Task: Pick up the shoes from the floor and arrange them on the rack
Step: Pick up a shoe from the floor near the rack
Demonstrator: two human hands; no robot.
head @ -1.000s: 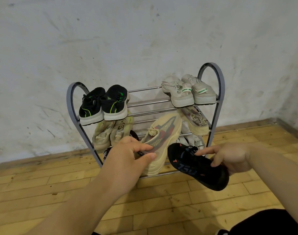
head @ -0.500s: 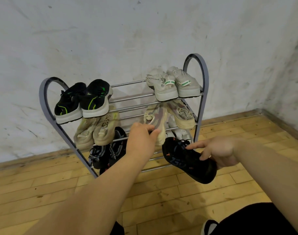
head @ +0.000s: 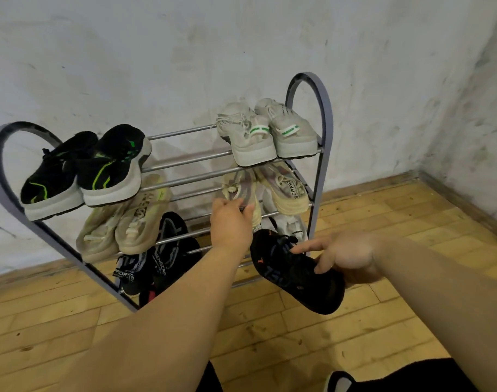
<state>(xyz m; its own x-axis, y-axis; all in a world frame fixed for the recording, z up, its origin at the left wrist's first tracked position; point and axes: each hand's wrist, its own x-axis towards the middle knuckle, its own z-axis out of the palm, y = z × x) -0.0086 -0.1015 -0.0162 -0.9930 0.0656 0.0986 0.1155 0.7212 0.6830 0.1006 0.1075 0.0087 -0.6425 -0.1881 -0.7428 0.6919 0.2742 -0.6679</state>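
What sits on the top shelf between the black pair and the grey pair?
Nothing: in the head view, only bare shelf bars run between the black pair and the grey pair.

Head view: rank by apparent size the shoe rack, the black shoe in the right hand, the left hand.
1. Shoe rack: largest by far, it spans most of the frame's width.
2. Black shoe held in the right hand.
3. Left hand: smallest, though its nearness to the camera makes the gap to the shoe unsure.
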